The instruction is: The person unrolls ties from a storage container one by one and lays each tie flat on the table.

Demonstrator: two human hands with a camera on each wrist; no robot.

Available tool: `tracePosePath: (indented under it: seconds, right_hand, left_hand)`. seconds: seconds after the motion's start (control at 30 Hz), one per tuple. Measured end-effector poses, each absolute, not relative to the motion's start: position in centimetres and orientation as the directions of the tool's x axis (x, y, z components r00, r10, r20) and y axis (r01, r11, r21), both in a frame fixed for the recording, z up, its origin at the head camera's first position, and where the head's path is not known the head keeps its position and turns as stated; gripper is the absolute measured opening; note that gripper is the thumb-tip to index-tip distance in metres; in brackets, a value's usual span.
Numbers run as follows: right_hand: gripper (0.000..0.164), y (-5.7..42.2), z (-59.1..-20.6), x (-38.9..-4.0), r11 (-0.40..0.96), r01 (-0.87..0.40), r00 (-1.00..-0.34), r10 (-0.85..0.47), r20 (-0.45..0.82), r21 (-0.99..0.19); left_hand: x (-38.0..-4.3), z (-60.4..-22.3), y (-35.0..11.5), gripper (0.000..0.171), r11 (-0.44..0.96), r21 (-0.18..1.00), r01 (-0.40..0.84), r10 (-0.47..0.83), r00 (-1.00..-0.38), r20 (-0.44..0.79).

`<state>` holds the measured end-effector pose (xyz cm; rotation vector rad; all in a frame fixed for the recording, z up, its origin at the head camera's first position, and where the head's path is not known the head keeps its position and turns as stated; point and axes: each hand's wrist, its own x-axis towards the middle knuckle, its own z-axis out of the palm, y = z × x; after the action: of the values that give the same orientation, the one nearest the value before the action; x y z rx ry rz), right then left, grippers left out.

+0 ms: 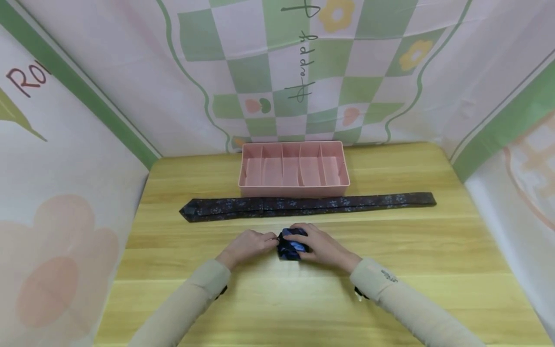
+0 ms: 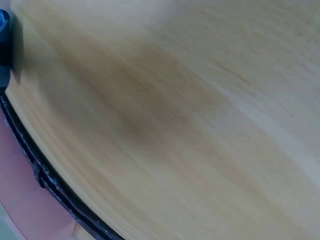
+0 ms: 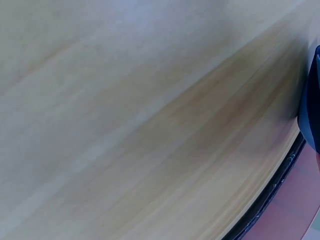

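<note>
A dark blue patterned necktie (image 1: 287,251), rolled or folded into a small bundle, sits on the near middle of the table between both hands. My left hand (image 1: 248,246) pinches the bundle's left edge between thumb and forefinger. From the right, my right hand (image 1: 324,246) grips the bundle, its fingers spread over the top and side. Only a sliver of the blue necktie (image 2: 4,47) shows at the left wrist view's edge, and part of the necktie (image 3: 311,107) at the right wrist view's edge. Neither wrist view shows the hands' grip.
Beyond the hands a second, dark floral necktie (image 1: 312,206) lies stretched flat across the wooden table (image 1: 433,250). Behind it stands a pink box (image 1: 295,191) with several compartments, near the table's back edge. A patterned cloth (image 1: 286,72) hangs behind the table.
</note>
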<state>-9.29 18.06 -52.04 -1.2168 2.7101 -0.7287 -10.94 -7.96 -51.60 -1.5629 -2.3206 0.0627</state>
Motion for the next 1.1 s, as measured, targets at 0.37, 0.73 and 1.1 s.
tracePosePath:
  seconds: [0.37, 0.73, 1.1]
  right_hand:
    - [0.049, 18.1, -52.4, -9.4, 0.561, -0.697, -0.678, -0.718, 0.157, -0.447]
    - [0.04, 18.5, -52.8, -9.4, 0.537, -0.749, -0.646, -0.722, 0.247, -0.388]
    - [0.034, 18.8, -52.6, -9.4, 0.542, -0.748, -0.645, -0.73, 0.227, -0.382]
  left_hand:
    - [-10.9, -51.9, -8.4, 0.02, 0.417, -0.166, 0.893, 0.883, -0.356, 0.306]
    - [-10.7, -51.9, -8.4, 0.016, 0.425, -0.23, 0.876, 0.875, -0.332, 0.351]
    - [-10.8, -52.4, -10.3, 0.017, 0.409, -0.092, 0.908, 0.881, -0.367, 0.299]
